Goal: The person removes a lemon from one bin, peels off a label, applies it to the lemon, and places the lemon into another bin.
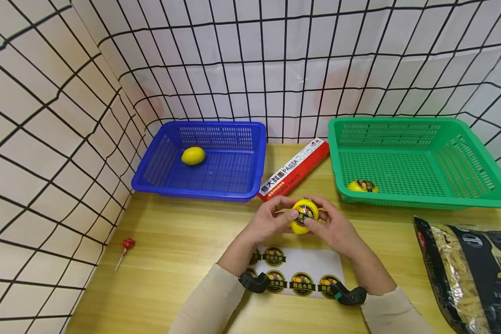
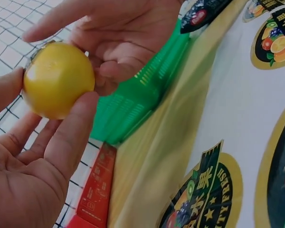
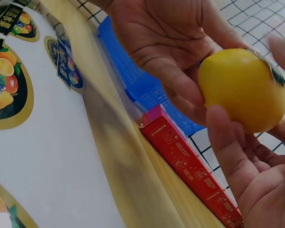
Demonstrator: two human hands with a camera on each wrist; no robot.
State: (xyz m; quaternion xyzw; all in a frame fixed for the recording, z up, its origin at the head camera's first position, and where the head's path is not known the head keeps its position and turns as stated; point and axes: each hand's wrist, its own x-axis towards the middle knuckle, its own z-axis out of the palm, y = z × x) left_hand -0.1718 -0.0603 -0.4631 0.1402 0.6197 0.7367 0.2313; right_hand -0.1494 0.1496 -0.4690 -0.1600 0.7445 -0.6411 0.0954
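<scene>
Both hands are on a yellow lemon above the tabletop, with a round black-and-gold fruit sticker on its upper face. My left hand grips the lemon from the left, thumb at the sticker's edge. From the other side my right hand holds it, its thumb over the sticker's lower right. In the left wrist view the lemon sits between the left thumb and fingers. The right wrist view shows right fingertips against the lemon's underside. Below the hands lies a white sticker sheet with several similar stickers.
A blue basket with a lemon stands back left; a green basket holds a stickered lemon. Between them lies a red-and-white pasta box. A lollipop is left, a pasta bag right. Black wire mesh surrounds the table.
</scene>
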